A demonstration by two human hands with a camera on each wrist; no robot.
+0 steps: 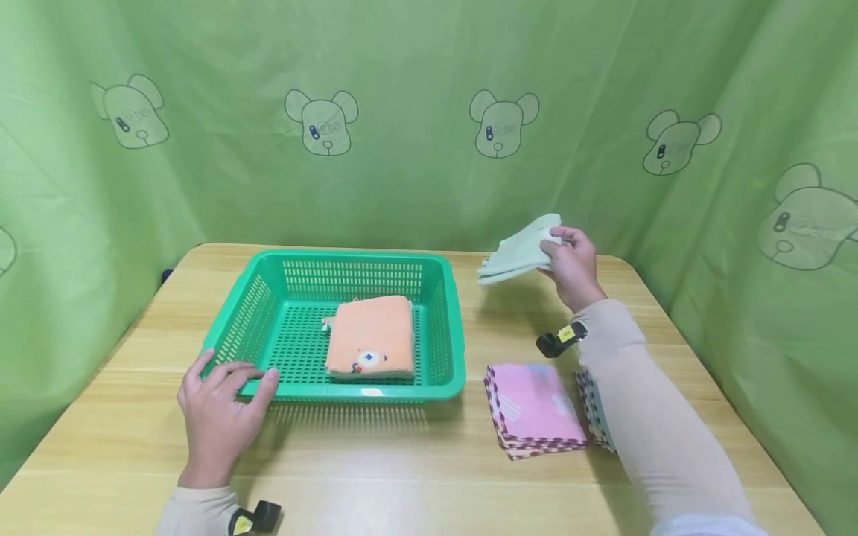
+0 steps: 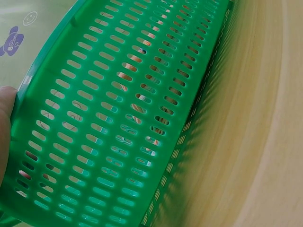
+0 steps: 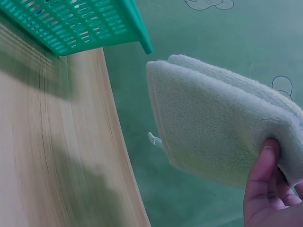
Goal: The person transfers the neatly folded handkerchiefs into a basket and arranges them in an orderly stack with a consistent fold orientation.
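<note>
My right hand (image 1: 573, 264) holds up a pale green folded towel (image 1: 519, 251), pinched at one edge above the far right part of the table. In the right wrist view the thumb presses on the terry face of the towel (image 3: 203, 123), and a small hanging loop sticks out at its side. My left hand (image 1: 221, 409) grips the rim of the green plastic basket (image 1: 456, 335) at its near left corner. Inside the basket lies a folded peach towel (image 1: 372, 335) with a small bear face, on top of another pale layer.
On the table (image 1: 375, 484), right of the basket, lies a folded pink cloth (image 1: 536, 402) with a checked border. Beside it a bluish checked-edge cloth (image 1: 593, 409) is partly hidden under my right forearm. A green curtain (image 1: 415, 186) surrounds the table's back and sides.
</note>
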